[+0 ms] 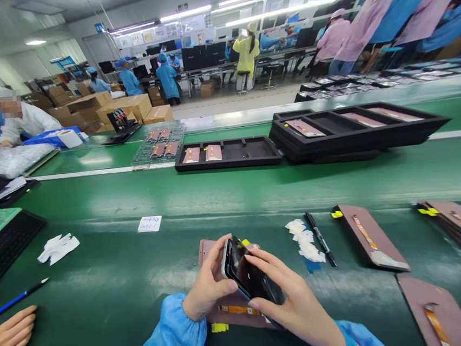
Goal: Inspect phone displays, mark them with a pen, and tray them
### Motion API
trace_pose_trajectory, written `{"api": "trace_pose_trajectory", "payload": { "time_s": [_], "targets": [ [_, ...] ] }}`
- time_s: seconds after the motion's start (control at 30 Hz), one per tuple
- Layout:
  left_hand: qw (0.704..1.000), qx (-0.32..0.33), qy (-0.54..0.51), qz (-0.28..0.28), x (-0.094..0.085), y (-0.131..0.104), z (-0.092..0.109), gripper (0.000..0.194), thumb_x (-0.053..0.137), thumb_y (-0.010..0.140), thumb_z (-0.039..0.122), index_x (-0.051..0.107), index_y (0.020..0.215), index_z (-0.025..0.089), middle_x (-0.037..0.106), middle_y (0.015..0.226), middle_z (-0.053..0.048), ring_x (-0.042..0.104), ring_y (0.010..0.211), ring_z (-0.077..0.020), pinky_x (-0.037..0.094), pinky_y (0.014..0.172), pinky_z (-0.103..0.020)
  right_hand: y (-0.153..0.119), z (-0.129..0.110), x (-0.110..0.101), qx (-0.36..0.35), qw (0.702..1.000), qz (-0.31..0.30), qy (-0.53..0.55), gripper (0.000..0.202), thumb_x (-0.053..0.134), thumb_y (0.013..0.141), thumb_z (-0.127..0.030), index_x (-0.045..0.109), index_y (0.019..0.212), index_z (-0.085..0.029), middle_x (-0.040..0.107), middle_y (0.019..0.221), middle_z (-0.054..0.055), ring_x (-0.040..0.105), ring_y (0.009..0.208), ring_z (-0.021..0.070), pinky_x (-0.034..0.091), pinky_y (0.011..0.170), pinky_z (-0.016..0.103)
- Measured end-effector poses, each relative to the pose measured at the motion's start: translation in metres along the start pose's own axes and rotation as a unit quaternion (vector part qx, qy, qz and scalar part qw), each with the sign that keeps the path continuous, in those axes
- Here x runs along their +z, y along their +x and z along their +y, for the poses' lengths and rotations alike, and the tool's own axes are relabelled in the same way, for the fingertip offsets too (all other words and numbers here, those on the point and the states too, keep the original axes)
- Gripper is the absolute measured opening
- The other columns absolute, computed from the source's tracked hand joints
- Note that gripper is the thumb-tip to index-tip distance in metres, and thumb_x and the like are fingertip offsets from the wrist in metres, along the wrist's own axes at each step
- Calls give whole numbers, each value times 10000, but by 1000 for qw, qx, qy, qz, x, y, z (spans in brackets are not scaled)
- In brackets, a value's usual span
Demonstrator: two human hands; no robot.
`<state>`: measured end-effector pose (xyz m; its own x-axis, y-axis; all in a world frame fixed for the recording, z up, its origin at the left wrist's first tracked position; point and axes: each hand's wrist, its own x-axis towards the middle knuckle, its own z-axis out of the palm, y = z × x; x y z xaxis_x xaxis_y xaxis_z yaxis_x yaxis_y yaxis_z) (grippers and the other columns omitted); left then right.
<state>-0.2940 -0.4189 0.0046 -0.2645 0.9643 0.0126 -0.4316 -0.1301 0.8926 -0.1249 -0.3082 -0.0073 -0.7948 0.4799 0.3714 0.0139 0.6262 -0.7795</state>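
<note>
A black phone (257, 280) with a silver edge is held tilted between both hands, low in the middle of the view. My left hand (210, 281) grips its left edge, the thumb near its lower side. Fingers and thumb of my right hand (293, 297) press on its dark face and its near edge. Beneath the phone lies a mauve panel (215, 317) with an orange flex strip and yellow tabs, partly hidden by the phone and hands. Both forearms wear blue sleeves.
Stacked mauve panels (373, 235) lie on the right, beside a black marker (320, 239) and white scraps (305, 242). Black trays (229, 163) stand across the belt. Another person's hand (12, 338) rests at the left near a blue pen (20, 297) and a white glove (58, 248).
</note>
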Motion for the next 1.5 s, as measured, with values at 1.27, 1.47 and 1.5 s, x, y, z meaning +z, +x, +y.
{"api": "trace_pose_trajectory", "payload": {
  "time_s": [1.27, 1.47, 1.5],
  "targets": [
    [1000, 16, -4, -9, 4, -1, 2, 777, 836, 665, 369, 498, 1364, 324, 548, 1350, -72, 482, 1283, -276, 372, 1074, -373, -3, -1, 5, -90, 987, 7, -135, 595, 629, 864, -487, 504, 1378, -215, 540, 1366, 148, 570, 1208, 310, 561, 928, 437],
    [1000, 21, 20, -7, 3, -2, 3, 759, 819, 684, 368, 491, 1368, 335, 556, 1340, -62, 488, 1276, -269, 373, 1073, -365, -5, 1, 5, -95, 985, 5, -145, 601, 619, 873, -479, 482, 1392, -208, 521, 1380, 151, 554, 1222, 311, 558, 929, 444],
    [1000, 21, 23, -6, 3, -2, 3, 759, 816, 688, 368, 488, 1371, 334, 554, 1343, -62, 487, 1277, -270, 370, 1076, -367, -5, 1, 5, -96, 985, 4, -146, 599, 615, 876, -477, 480, 1394, -208, 517, 1383, 152, 551, 1225, 312, 558, 929, 446]
  ]
}}
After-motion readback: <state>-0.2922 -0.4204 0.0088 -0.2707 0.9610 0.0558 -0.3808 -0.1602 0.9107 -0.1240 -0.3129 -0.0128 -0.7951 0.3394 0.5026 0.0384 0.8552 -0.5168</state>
